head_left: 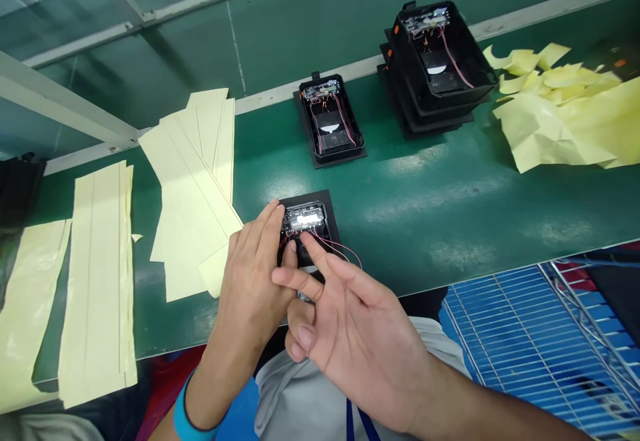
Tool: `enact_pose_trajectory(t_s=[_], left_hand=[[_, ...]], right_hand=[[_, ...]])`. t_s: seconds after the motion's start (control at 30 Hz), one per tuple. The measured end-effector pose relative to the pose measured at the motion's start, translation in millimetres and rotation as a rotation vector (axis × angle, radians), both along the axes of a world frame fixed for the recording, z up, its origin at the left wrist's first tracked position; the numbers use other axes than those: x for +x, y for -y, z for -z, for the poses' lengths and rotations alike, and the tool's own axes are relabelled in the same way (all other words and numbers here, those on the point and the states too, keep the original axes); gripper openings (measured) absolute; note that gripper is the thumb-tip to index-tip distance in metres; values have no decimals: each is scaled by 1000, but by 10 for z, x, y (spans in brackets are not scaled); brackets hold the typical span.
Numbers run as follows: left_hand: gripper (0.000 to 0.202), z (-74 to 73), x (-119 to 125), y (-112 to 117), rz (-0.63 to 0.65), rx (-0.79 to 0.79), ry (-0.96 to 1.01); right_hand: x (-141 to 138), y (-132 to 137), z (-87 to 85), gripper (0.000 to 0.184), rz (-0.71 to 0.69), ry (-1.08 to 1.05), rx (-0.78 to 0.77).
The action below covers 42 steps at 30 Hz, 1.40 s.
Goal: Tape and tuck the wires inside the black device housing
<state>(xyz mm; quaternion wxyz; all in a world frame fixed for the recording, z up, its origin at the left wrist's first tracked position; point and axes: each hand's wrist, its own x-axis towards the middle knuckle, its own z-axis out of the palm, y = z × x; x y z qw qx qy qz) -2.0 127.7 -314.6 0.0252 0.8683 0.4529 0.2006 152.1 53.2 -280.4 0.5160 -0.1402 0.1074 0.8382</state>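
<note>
A black plastic case (330,218) with a flat flange lies near the front edge of the green workbench. Inside it sits a circuit board (306,218) with a shiny, glare-lit surface, and thin red wires (347,249) loop out to the right. My left hand (255,271) grips the case along its left side, fingers close together and thumb reaching inside. Turned palm up, my right hand (363,334) points its index finger at the lower edge of the board, with its other fingers apart and partly bent. My hands hide the lower part of the case.
Behind stands a similar open case (330,121) with board and wires. A stack of such cases (440,68) is at the back right, beside crumpled yellow paper (565,121). Yellow paper strips (97,281) lie at left. A wire rack (530,341) stands below the bench at right.
</note>
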Motion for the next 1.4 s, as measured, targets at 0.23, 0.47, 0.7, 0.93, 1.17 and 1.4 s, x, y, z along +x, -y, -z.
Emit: enact_pose_trajectory(t_s=[0.23,0.47,0.7,0.93,1.17,1.4], left_hand=[[53,-5,-10,-7,43,0,44],[53,-4,-11,-2,45,-28,72],[51,-7,-7,-2,57,-27,57],[53,59,-7,-9,-1,-90,111],[51,85,26,3,-17,-151,236],[47,103,20,73,-33,-210,383]], right_hand=[[10,-32,8,37,-30,40,-25],[25,-12,14,30,64,-221,-104],[66,-64,6,32,120,-414,-149],[209,46,-139,32,-39,152,-16],[489,-31,34,18,112,2094,827],[521,-267,340,29,24,2470,1125]])
